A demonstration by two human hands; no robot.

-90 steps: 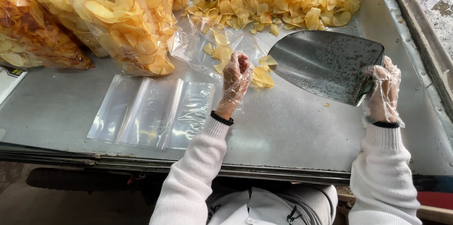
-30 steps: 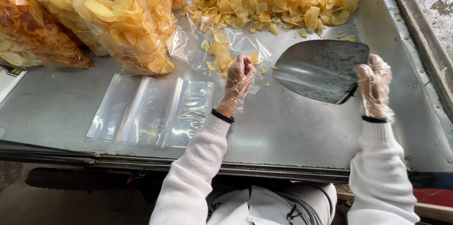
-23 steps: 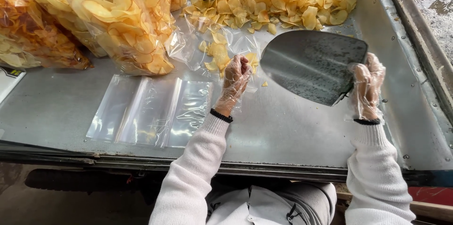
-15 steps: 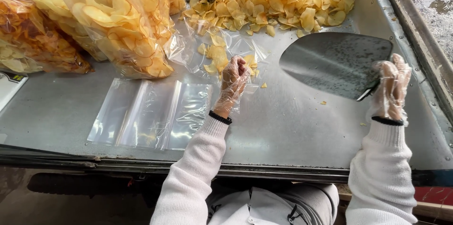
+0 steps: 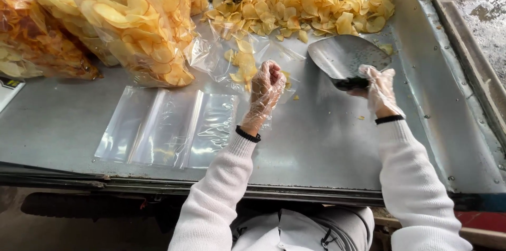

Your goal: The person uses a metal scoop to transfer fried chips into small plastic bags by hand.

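At centre frame the left hand [image 5: 266, 89] stays clenched on the clear bag [image 5: 247, 58] as the right hand [image 5: 378, 90], gripping the metal scoop [image 5: 345, 58], swings it back toward the loose chips [image 5: 300, 8].

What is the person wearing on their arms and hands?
Both arms are in long white knit sleeves. The left hand and right hand each wear a thin, crinkly see-through plastic glove. A narrow black band circles each wrist where glove meets sleeve.
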